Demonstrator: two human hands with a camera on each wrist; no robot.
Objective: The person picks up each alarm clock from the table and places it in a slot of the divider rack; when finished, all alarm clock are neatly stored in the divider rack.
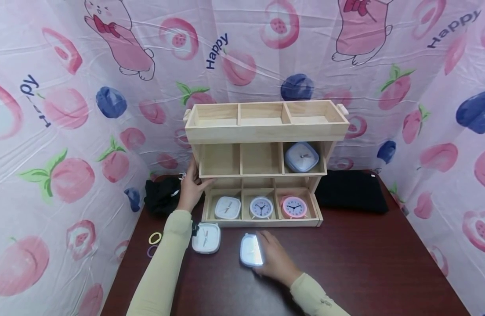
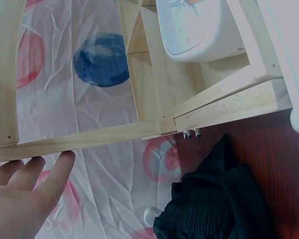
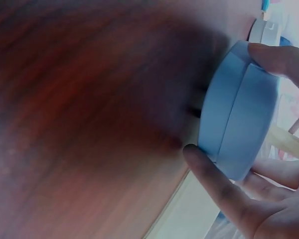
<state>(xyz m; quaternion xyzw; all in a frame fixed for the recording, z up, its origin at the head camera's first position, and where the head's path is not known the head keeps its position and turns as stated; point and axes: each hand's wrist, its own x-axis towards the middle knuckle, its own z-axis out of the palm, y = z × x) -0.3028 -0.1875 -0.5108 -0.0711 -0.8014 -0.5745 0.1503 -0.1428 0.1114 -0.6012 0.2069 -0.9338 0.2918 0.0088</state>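
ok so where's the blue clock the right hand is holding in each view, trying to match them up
Head: blue clock in the lower middle, gripped by the right hand, glare on its face.
Left wrist: not in this picture.
Right wrist: blue clock right of centre, large, between the fingers and thumb.
Shared landmark: the dark red tabletop, visible in all three.

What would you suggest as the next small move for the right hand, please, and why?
I would probably lift the blue clock in the right hand toward the centre slot of the middle tray: that slot looks empty, a similar clock sits in the next one, and the left hand touches the box's side.
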